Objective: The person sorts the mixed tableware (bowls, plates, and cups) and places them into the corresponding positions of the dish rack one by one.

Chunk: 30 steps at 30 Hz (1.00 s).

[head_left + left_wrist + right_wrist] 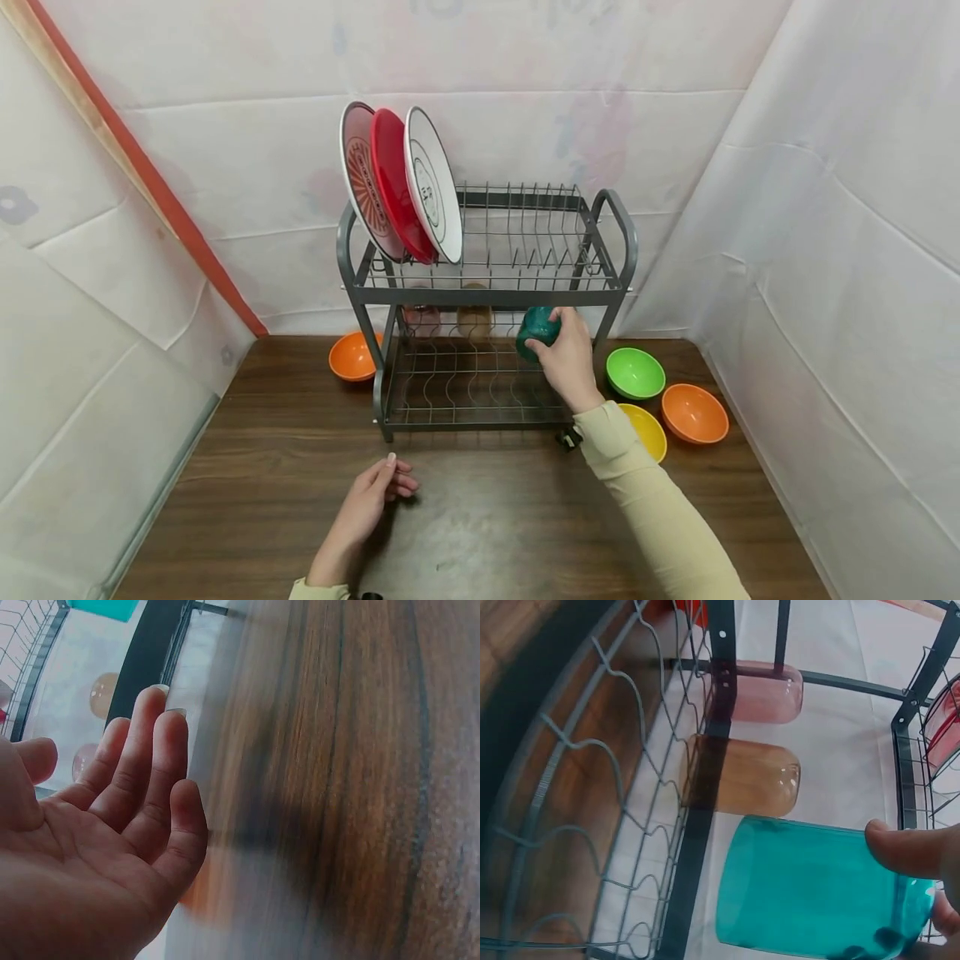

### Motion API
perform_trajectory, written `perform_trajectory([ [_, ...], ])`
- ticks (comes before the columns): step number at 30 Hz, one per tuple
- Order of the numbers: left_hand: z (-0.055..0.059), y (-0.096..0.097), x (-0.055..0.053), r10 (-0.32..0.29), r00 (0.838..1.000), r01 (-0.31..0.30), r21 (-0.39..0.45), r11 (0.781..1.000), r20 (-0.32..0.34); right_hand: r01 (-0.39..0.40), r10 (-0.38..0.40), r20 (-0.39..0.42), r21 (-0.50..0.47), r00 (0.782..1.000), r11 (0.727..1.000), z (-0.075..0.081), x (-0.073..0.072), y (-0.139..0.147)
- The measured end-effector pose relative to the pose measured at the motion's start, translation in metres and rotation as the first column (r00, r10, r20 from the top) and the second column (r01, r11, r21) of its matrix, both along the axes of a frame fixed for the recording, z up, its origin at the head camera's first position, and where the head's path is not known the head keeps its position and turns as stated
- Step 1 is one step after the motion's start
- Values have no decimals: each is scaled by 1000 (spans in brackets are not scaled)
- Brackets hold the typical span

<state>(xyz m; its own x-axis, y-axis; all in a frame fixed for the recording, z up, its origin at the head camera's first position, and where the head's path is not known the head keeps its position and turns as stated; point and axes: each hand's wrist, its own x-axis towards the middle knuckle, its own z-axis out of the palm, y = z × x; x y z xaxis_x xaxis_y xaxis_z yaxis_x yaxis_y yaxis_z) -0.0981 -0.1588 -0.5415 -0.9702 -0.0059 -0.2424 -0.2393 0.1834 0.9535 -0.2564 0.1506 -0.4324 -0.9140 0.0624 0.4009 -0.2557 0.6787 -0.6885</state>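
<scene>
Left hand [369, 493] idle, right hand [567, 362] gripping a teal cup [810, 885].
Nearest, the left is loose-fingered over the wooden table [480, 517], holding nothing. Past it, the right's thumb and fingers pinch the cup at the right end of the lower tier of the dish rack [487, 297]; I can't tell whether it touches the rack. An amber cup [761, 776] and a pink cup [769, 697] stand farther left, three plates [397, 192] leaning in the tier above.

Right hand [924, 855] cut off (wrist view), yellow bowl [647, 432] partly hidden
</scene>
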Motion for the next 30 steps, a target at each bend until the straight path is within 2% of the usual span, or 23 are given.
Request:
perform_trajectory([
  [4, -3, -4, -1, -4, 1000, 4, -1, 1000, 16, 5, -6, 6, 23, 1000, 1000, 6, -14, -8],
  [8, -6, -7, -1, -11, 1000, 11, -10, 1000, 24, 10, -10, 5, 24, 1000, 1000, 6, -28, -15],
  [13, -8, -5, 1, 1, 1000, -1, -25, 1000, 8, 29, -29, 58, 5, 998, 1000, -4, -43, -19],
  [18, -10, -1, 4, -2, 1000, 2, -13, 1000, -1, 38, -38, 71, 8, 997, 999, -13, -58, -22],
  [25, -9, 5, 5, -21, 1000, 21, 4, 1000, 18, 13, -19, 107, 55, 994, 998, -15, -71, -24],
  [30, -5, 10, 4, -40, 999, 40, 21, 999, 0, 10, -17, 137, 54, 990, 999, -16, -79, -24],
])
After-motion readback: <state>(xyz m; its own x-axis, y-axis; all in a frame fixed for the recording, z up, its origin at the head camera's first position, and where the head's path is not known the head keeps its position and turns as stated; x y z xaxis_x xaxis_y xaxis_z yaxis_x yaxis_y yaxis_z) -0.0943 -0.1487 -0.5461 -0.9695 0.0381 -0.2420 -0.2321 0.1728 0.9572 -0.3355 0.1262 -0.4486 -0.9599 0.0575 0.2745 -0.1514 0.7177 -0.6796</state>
